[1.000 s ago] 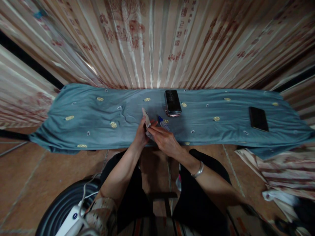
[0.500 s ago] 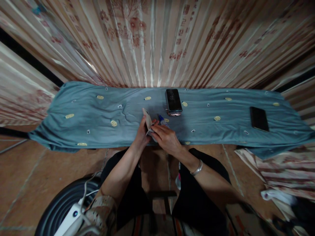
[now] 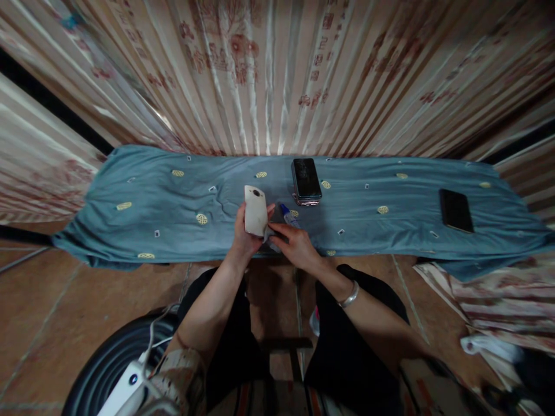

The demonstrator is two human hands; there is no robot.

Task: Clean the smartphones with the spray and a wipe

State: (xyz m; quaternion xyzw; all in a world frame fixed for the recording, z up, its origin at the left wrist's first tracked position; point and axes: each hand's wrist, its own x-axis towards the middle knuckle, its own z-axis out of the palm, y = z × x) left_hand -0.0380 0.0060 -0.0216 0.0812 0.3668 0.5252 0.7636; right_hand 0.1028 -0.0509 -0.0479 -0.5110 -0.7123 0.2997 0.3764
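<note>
I see the left hand (image 3: 243,238) gripping a white flat phone (image 3: 255,210) back-up over the blue cloth's (image 3: 151,202) near edge; the right hand (image 3: 297,248) pinches what looks like a grey wipe (image 3: 269,236), wiping underway; next needs steady rubbing.

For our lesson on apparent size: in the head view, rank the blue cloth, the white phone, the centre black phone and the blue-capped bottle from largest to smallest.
1. Blue cloth
2. White phone and centre black phone: look alike; the white one is held nearer, so unranked
3. Bottle, partly hidden
</note>
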